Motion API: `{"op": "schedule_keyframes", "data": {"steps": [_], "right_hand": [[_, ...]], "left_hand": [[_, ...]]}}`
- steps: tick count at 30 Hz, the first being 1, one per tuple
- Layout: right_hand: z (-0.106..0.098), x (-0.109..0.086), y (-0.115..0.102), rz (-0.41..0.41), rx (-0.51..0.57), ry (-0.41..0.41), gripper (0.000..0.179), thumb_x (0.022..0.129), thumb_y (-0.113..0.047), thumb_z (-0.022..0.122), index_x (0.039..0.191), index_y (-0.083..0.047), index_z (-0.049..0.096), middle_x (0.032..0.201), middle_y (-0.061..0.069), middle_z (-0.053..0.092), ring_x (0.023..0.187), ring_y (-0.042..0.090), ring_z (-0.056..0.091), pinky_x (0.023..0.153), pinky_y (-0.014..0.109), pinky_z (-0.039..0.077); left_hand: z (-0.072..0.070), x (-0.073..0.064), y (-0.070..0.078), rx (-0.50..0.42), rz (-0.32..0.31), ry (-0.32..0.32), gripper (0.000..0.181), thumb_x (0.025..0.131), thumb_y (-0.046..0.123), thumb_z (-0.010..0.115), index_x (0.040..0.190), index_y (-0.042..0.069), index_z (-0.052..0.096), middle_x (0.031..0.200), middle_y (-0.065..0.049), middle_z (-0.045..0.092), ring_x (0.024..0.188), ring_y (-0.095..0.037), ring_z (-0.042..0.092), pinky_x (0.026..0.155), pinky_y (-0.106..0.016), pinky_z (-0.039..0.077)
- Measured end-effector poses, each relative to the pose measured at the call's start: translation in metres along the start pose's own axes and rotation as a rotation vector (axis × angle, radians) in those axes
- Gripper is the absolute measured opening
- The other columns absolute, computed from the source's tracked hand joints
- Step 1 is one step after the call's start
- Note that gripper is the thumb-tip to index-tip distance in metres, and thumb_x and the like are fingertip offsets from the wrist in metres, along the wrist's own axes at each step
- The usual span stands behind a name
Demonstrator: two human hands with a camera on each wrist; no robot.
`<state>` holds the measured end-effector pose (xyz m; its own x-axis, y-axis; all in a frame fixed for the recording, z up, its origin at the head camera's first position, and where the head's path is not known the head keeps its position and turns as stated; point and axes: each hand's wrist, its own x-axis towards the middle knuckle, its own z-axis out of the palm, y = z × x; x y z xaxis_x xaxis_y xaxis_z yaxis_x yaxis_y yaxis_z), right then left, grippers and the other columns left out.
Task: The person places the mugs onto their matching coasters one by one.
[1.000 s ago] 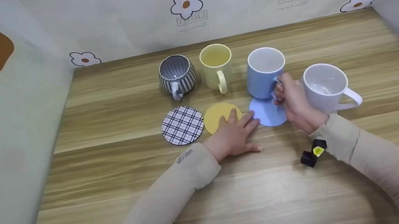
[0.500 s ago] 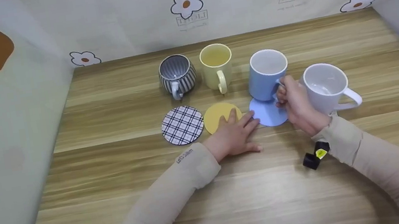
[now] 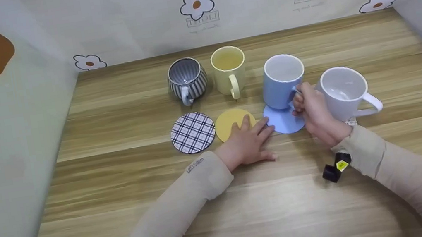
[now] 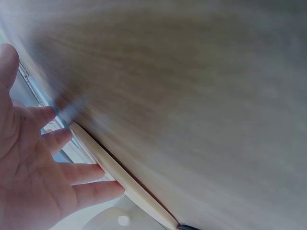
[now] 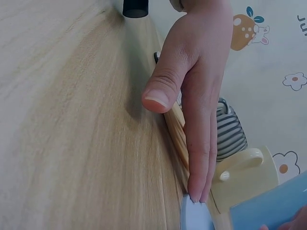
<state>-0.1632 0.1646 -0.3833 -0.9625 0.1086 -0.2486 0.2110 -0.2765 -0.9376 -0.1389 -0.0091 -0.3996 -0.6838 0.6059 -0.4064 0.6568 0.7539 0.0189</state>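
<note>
My right hand grips the handle of a light blue mug, white inside. The mug's base overlaps the back part of a round light blue coaster; whether it touches is unclear, though the right wrist view shows the mug apart from the table. My left hand lies with spread fingers, two on a round yellow coaster and others at the blue coaster's left edge. In the left wrist view its fingertips touch the yellow coaster's rim.
Behind the coasters stand a striped grey mug and a pale yellow mug. A plaid coaster lies left of the yellow one. Close to my right hand is a white mug, with a patterned edge showing beneath it.
The blue mug has come slightly down and toward me, over more of the blue coaster. My right hand moved with it; my left hand has stayed put.
</note>
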Motion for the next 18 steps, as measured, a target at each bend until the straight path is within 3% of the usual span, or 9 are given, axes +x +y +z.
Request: {"op": "schedule_keyframes", "data": {"steps": [18], "right_hand": [[-0.0033,-0.0102,-0.002,0.006,-0.022,-0.035,0.044,0.09,-0.016,0.033,0.045,-0.017,0.03,0.044,-0.006,0.029,0.048,0.008,0.029,0.053,0.023,0.031]], "left_hand": [[0.0011,0.0004,-0.0009,-0.016,0.0,0.009,0.081,0.083,0.07,0.034,0.148,0.025,0.012,0.155,0.001,0.005,0.137,-0.043,0.008,0.105,-0.058,0.021]]}}
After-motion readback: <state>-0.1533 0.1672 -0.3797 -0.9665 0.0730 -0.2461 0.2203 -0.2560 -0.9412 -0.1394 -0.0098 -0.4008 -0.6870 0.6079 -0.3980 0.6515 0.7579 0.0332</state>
